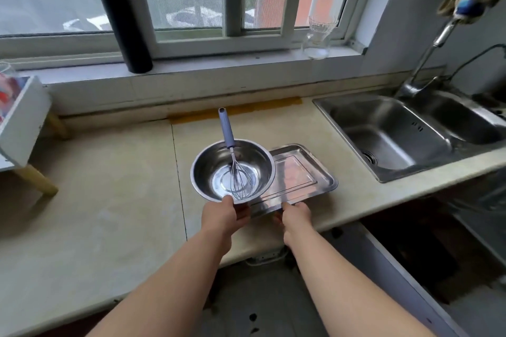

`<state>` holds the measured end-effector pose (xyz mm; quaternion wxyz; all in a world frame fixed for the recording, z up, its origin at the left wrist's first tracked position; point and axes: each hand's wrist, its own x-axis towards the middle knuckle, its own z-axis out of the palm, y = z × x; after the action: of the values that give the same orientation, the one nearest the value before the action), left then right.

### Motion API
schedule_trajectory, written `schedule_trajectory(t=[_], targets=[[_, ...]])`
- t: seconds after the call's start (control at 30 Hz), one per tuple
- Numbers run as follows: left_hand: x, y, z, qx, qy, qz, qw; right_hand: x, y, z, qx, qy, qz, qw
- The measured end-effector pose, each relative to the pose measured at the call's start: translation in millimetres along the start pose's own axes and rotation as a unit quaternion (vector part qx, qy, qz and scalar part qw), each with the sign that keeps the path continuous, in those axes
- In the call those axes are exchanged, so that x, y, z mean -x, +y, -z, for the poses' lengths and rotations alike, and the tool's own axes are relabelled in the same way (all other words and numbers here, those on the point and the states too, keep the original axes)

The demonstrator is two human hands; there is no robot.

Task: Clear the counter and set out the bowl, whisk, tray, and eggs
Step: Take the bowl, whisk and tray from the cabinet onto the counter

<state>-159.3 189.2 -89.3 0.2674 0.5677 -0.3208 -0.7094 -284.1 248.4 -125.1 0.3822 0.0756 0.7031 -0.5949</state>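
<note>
Bowl (208, 169), tray (301, 172) in 2 hands (219, 217) (296, 216)

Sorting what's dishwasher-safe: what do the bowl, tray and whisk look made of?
The bowl looks like polished stainless steel: mirror-like reflections. The tray shows the same shiny metal glare. The whisk has metal wires and a matte lavender handle, probably plastic.

One bowl (208, 169), one whisk (229, 133), one tray (302, 172), one sink (353, 115).
</note>
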Motion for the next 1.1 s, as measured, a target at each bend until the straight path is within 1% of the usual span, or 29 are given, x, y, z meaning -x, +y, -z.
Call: schedule_trajectory(t=[0.07, 0.23, 0.5, 0.6, 0.7, 0.8, 0.9, 1.03, 1.1], targets=[[-6.5, -2.3, -2.1, -0.013, -0.004, 0.005, 1.0, -5.6, 2.2, -4.0, 0.002, 0.003, -0.011, 1.0], [-14.4, -3.7, -3.5, -0.004, -0.015, 0.016, 1.0, -12.5, 0.3, -10.2, -0.006, -0.016, -0.028, 0.999], [-19.8, -5.7, -4.4, -0.028, -0.019, 0.026, 0.999, -20.1, -0.7, -11.9, 0.034, -0.022, -0.078, 0.996], [-18.9, -8.8, -5.0, -0.027, -0.018, 0.032, 0.999, -16.9, -1.7, -6.1, 0.025, -0.034, -0.094, 0.995], [-16.0, -10.9, -6.6, -0.01, -0.005, 0.037, 0.999, -10.3, -5.1, 2.2, 0.03, -0.068, -0.093, 0.993], [-9.1, -14.3, -10.2, 0.006, 0.002, 0.055, 0.998, -3.6, -11.6, 17.2, 0.045, -0.08, -0.078, 0.993], [5.5, -25.4, -19.4, -0.007, 0.009, 0.067, 0.998, -1.7, -17.3, 40.2, 0.053, -0.08, -0.064, 0.993], [31.4, -44.7, -39.2, -0.022, 0.009, 0.053, 0.998, 1.6, -26.0, 75.0, 0.049, -0.079, -0.058, 0.994], [46.9, -55.0, -54.2, -0.024, 0.003, 0.036, 0.999, 3.0, -31.7, 101.2, 0.049, -0.074, -0.038, 0.995]])
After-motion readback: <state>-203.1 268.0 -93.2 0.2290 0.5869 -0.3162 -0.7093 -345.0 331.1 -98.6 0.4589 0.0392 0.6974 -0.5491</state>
